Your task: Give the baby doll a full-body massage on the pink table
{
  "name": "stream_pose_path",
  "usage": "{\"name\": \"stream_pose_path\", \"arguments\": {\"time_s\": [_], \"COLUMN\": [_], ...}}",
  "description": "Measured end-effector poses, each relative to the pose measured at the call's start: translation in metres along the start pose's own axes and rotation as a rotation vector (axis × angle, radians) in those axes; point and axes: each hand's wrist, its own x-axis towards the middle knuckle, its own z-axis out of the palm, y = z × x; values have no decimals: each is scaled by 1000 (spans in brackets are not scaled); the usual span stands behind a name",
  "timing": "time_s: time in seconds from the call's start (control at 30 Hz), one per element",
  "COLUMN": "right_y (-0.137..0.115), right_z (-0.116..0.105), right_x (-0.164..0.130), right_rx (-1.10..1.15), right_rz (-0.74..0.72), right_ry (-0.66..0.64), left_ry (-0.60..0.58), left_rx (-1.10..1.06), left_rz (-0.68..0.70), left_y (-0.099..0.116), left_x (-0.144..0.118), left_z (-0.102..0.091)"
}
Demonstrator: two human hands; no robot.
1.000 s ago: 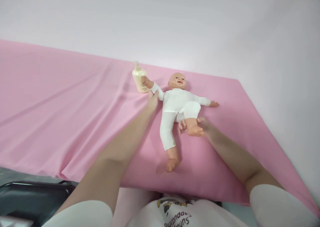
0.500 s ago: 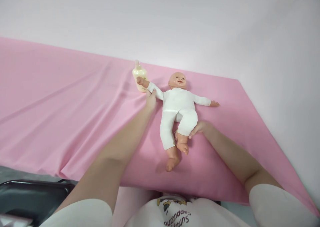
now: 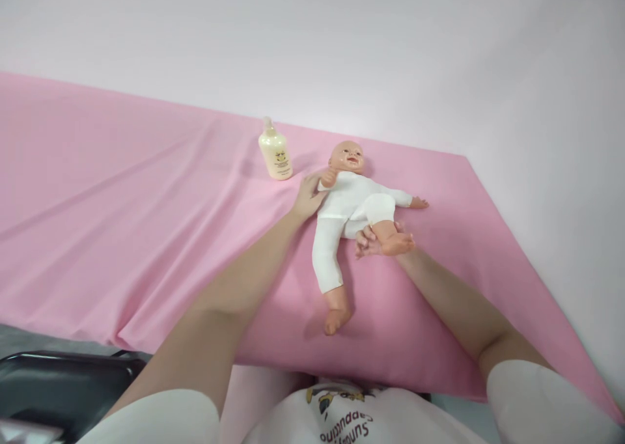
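A baby doll (image 3: 349,193) with a white cloth body lies on its back, its head away from me. My left hand (image 3: 311,195) is closed on the doll's arm at the left, which is folded in over the chest. Beneath the doll's raised leg at the right, my right hand (image 3: 375,241) grips the lower leg, its fingers partly hidden behind it. That leg is bent up toward the belly, while the doll's other leg lies stretched toward me. The doll's other arm rests out to the right, untouched.
A pump bottle (image 3: 277,154) of pale yellow liquid stands left of the doll's head. Pink cloth (image 3: 146,203), creased at the left, covers the table against a white wall (image 3: 312,53). A black chair (image 3: 58,385) is at the lower left.
The doll's arm in my left hand has folded inward from the bottle to its chest. My right hand has bent the doll's leg up toward its belly.
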Motion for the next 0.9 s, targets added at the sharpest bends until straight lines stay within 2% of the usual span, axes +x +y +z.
{"name": "stream_pose_path", "arguments": {"time_s": [0.1, 0.2, 0.3, 0.47, 0.57, 0.67, 0.8, 0.9], "right_y": [-8, -13, -14, -14, -13, -13, -10, -5], "right_z": [8, 18, 23, 27, 26, 23, 15, 13], "right_x": [2, 5, 8, 13, 13, 10, 5, 4], "right_rx": [6, 28, 72, 104, 79, 23, -68, -111], "right_rz": [-135, -196, -234, -243, -231, -205, -144, -70], "right_ry": [161, 408, 593, 701, 684, 603, 354, 137], "left_ry": [-138, -174, -184, -175, -157, -102, 24, 161], "left_rx": [108, 138, 140, 140, 118, 64, -122, -302], "left_rz": [90, 97, 93, 95, 94, 61, -2, -145], "left_y": [9, 14, 16, 15, 15, 13, 6, 0], "left_x": [-2, -2, -2, -3, -3, -3, 1, 3], "left_z": [-4, -6, -8, -7, -7, -6, -2, 4]}}
